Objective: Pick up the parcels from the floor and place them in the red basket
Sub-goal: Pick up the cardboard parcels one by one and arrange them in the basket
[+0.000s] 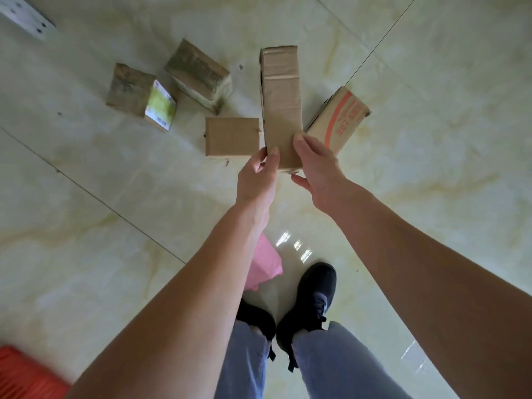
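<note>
A long brown cardboard parcel is held above the floor at its near end. My left hand pinches its left edge, and my right hand grips its right edge with the thumb underneath. On the floor beyond lie a small plain box, a box with red print, a worn box and a box with a green label. A corner of the red basket shows at the bottom left. A pink parcel lies by my feet, partly hidden by my left forearm.
The floor is glossy pale tile with dark joint lines. A grey metal piece with holes lies at the top left. My black shoes and blue trousers fill the bottom centre.
</note>
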